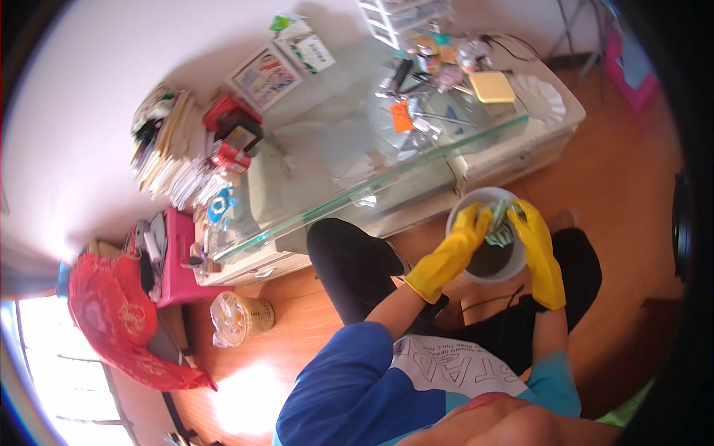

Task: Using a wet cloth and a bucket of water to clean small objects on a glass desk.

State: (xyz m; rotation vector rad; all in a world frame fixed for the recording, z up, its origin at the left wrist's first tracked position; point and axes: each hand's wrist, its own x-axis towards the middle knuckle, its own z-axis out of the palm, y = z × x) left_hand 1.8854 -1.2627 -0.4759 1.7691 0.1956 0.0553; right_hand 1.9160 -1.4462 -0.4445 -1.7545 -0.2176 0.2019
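A green-and-white striped cloth (500, 229) is bunched up over a white bucket (454, 214) on the floor between my knees. Dark, murky water (490, 260) lies in the bucket. Yellow rubber gloves cover both hands. From the left side, my left hand (471, 226) grips the cloth, with its fingers over the bucket's mouth. My right hand (527, 220) holds the cloth's other end near the right rim. Parts of the cloth are hidden by the gloved fingers.
Ahead stands a low cabinet with a glass top (329, 139), cluttered at its right end. A red can (230, 157) and stacked papers (173, 150) sit on its left. A lined waste bin (242, 318) and a pink storage box (181, 256) are further left.
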